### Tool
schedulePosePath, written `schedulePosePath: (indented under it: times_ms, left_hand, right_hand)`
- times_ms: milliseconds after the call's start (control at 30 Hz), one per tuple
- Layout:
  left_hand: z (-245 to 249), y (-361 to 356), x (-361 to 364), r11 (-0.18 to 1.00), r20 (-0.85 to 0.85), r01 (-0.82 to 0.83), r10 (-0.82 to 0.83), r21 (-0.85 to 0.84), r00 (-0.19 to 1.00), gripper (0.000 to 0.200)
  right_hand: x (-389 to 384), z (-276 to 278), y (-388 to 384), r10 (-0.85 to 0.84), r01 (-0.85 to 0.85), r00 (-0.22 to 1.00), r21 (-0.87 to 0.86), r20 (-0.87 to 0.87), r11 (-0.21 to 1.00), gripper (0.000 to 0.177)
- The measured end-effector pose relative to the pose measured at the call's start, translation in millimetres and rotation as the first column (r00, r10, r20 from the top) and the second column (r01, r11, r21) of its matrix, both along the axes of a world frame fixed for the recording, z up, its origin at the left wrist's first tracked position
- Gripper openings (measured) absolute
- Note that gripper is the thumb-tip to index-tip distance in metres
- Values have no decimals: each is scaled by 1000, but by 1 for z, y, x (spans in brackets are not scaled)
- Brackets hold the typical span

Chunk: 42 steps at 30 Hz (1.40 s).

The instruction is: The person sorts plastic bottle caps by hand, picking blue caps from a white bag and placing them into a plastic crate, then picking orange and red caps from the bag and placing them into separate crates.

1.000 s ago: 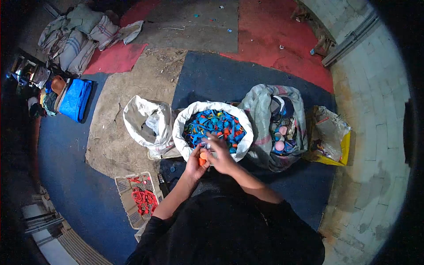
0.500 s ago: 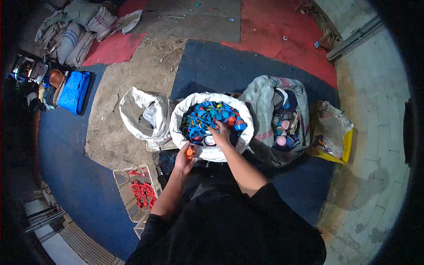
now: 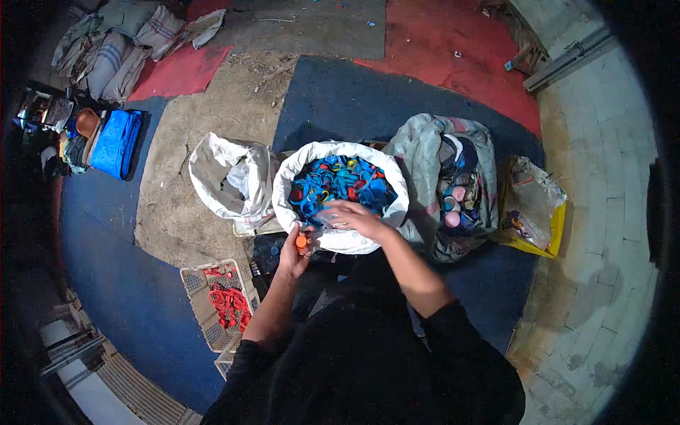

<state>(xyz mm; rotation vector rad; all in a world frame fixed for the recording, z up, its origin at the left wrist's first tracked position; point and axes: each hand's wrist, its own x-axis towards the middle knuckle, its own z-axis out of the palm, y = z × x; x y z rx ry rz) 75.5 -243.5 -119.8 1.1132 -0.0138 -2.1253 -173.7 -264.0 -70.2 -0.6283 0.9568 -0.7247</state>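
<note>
A white sack [image 3: 283,173] with a rolled rim stands in front of me, filled with mostly blue plastic caps [image 3: 338,177] and some red, yellow and green ones. At its near left rim my left hand [image 3: 295,252] is closed on orange bottle caps [image 3: 302,241]. My right hand [image 3: 358,220] reaches over the near part of the pile with its fingers stretched out to the left, a little blurred. Something pale and clear shows under those fingers.
To the left stand another white sack [image 3: 205,177] with clear plastic inside and a crate [image 3: 204,320] of red pieces [image 3: 229,306]. On the right are a grey-green woven sack [image 3: 418,159] of mixed items and a yellow-edged bag [image 3: 540,212] by the wall.
My right hand has drawn back from the middle of the pile toward the near rim, its fingers now flatter. The left hand keeps the orange caps at the rim.
</note>
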Motion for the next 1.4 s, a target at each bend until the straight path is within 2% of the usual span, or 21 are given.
schedulePosePath:
  times_ms: [67,167,267,400,500,600,633,667,733,767,833,933,1000,1133,1200,1233,1267,1300,1333,1367,1400]
  left_hand:
    - [-2,2,-1,1000,31,-4,4,3,1000,41]
    - [4,0,-2,1000,-8,-2,2,-6,1000,40]
    - [-5,1,1,1000,-76,-17,16,-8,997,36]
    - [-8,6,4,1000,-52,-6,5,-23,999,37]
    - [-3,3,2,1000,-10,16,-16,-12,1000,37]
    - [0,1,1,997,57,74,-72,-17,996,37]
    - [-1,1,3,995,60,96,-95,-13,994,37]
    - [-3,1,5,993,64,118,-117,-8,991,37]
    - [1,1,3,993,84,119,-117,-17,990,36]
    - [3,2,2,993,83,116,-113,-35,990,36]
    - [6,2,0,994,70,95,-91,-46,993,35]
    - [6,2,-1,997,43,69,-68,-32,997,34]
    - [9,-1,-1,998,46,64,-63,-8,997,36]
    - [3,-2,4,999,-18,38,-37,19,999,38]
    - [4,-3,7,999,-40,28,-27,21,999,38]
    - [5,-4,6,1000,-53,21,-20,20,998,38]
    - [4,-5,7,999,-67,28,-27,16,997,38]
    - [0,-5,10,999,-80,35,-34,12,996,39]
    - [-1,-7,10,999,-93,43,-42,7,995,39]
    - [-2,-8,11,998,-89,58,-56,20,994,40]
    - [0,-10,12,997,-84,73,-70,34,994,41]
  right_hand:
    - [-31,-21,13,-112,22,963,-342,-245,939,37]
    - [-72,-15,25,262,-444,654,-80,-710,892,31]
    - [-55,-6,25,365,-606,660,-178,-657,775,31]
    - [-15,-36,15,164,-443,749,-302,-642,844,39]
    - [6,-68,8,-283,-470,607,-623,-742,626,42]
    - [-3,-60,1,-39,-394,699,-430,-714,813,35]
    - [-12,-10,-5,114,-411,685,-253,-719,876,28]
    - [-23,-28,-5,57,-388,655,-271,-753,881,24]
    - [-42,-29,-10,-466,-225,495,-626,-733,747,31]
    - [-48,-31,-12,-422,-10,475,-484,-772,875,36]
    - [-49,-49,-15,-356,100,393,-345,-848,933,45]
    - [-22,-72,-14,-240,-34,489,-293,-839,956,58]
    - [9,-78,-6,-316,-196,387,-412,-866,890,57]
    - [23,-55,7,-345,-346,502,-549,-794,761,34]
    - [3,-55,0,-271,-155,783,-597,-560,787,26]
    - [-8,-44,-3,-284,-9,832,-524,-476,852,27]
    - [-20,-77,-4,-367,179,849,-447,-380,877,26]
    - [-34,-64,-8,-400,223,781,-383,-480,896,26]
    - [-42,-66,-11,-467,487,762,-79,-449,870,23]
    - [-55,-81,-12,-452,304,594,-334,-666,892,27]
    - [-69,-102,-12,-491,88,282,-487,-824,869,30]
